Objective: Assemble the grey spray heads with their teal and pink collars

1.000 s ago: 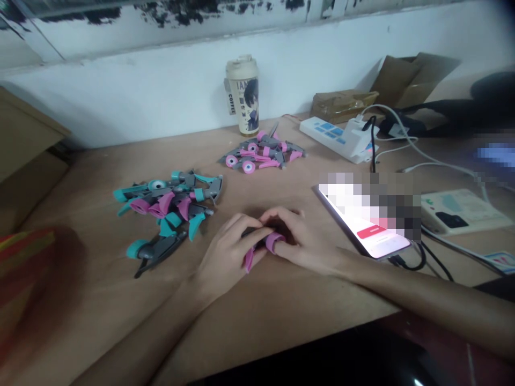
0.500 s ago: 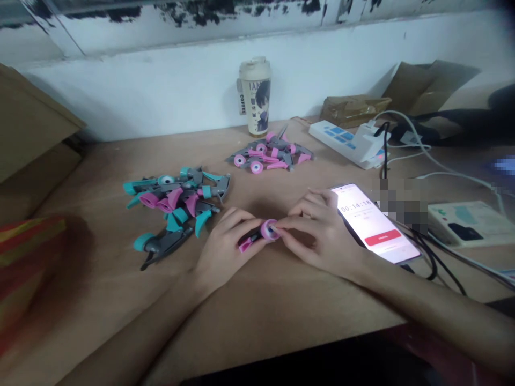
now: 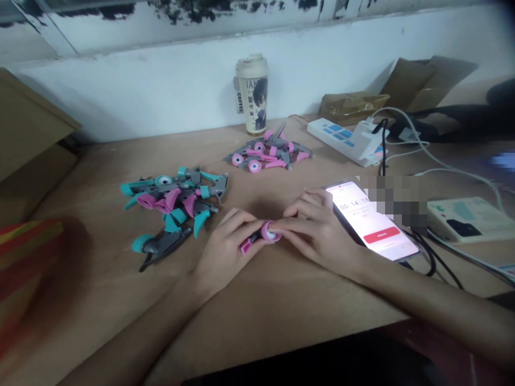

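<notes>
Between the thumb and fingers of my left hand (image 3: 229, 241) is a small pink and dark grey plastic piece (image 3: 251, 243) with a round pink ring (image 3: 267, 230) at its end. My right hand (image 3: 311, 225) is closed in a pinch, fingertips on a white round part (image 3: 272, 235) inside that ring. Whether this part is loose or fixed I cannot tell. Left of my hands lies a pile of teal, grey and pink plastic pieces (image 3: 177, 193). Farther back is a second pile of pink and grey pieces (image 3: 270, 153), some with white round centres.
A lit phone (image 3: 372, 222) showing a timer lies beside my right hand. Behind stand a lidded cup (image 3: 252, 96), a white power strip (image 3: 333, 134) with cables, and a brown package (image 3: 352, 107). Cardboard (image 3: 34, 134) is at the left, a white box (image 3: 469, 219) at the right.
The centre of the pink ring looked dark bluish and now shows white under my right fingertips. Both hands stay in nearly the same place; the view has shifted slightly.
</notes>
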A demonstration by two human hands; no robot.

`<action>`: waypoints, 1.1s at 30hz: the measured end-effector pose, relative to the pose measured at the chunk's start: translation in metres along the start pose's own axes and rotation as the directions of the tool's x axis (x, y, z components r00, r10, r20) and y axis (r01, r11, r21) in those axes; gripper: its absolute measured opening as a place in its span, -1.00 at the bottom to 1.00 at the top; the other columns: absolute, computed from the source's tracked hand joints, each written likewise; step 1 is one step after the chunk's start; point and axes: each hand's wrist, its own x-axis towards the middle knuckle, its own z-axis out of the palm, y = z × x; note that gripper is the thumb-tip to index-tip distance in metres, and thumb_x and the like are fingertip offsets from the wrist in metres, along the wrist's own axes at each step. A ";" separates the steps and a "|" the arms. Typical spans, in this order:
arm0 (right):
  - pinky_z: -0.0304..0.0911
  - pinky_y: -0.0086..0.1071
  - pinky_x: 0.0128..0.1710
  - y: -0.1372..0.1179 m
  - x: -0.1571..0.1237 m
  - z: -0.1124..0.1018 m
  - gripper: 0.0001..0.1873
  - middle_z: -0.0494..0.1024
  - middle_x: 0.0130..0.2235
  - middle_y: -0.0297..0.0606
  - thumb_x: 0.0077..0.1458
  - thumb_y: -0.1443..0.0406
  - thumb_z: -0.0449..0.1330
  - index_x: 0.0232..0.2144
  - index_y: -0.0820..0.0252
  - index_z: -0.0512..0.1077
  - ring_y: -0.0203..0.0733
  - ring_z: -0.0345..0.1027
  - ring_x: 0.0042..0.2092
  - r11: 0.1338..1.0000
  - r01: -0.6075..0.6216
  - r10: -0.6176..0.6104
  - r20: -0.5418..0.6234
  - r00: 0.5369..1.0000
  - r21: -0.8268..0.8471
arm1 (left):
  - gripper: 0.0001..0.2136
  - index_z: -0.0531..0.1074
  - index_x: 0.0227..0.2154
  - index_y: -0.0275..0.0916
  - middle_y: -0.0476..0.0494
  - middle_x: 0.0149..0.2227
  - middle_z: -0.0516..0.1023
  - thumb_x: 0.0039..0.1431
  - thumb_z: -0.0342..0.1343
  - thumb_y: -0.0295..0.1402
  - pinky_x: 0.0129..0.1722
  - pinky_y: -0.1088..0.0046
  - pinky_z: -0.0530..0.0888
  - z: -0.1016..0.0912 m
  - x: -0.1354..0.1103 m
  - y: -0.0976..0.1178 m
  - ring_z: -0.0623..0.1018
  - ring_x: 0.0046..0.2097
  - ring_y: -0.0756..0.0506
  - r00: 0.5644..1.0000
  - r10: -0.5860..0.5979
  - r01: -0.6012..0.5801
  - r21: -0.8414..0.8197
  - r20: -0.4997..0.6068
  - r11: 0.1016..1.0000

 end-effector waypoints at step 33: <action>0.31 -0.26 -0.16 -0.011 0.000 0.004 -0.81 0.43 -0.19 -0.21 0.12 0.28 0.10 -0.17 0.16 0.32 -0.18 0.35 -0.16 0.931 -0.227 0.216 0.072 0.974 0.285 | -0.84 0.44 -0.21 -0.24 -0.10 -0.25 0.46 0.12 0.14 -0.40 -0.20 0.38 0.44 -0.002 0.001 -0.002 0.48 -0.21 -0.05 0.989 -0.128 0.136 -0.128 0.068 0.982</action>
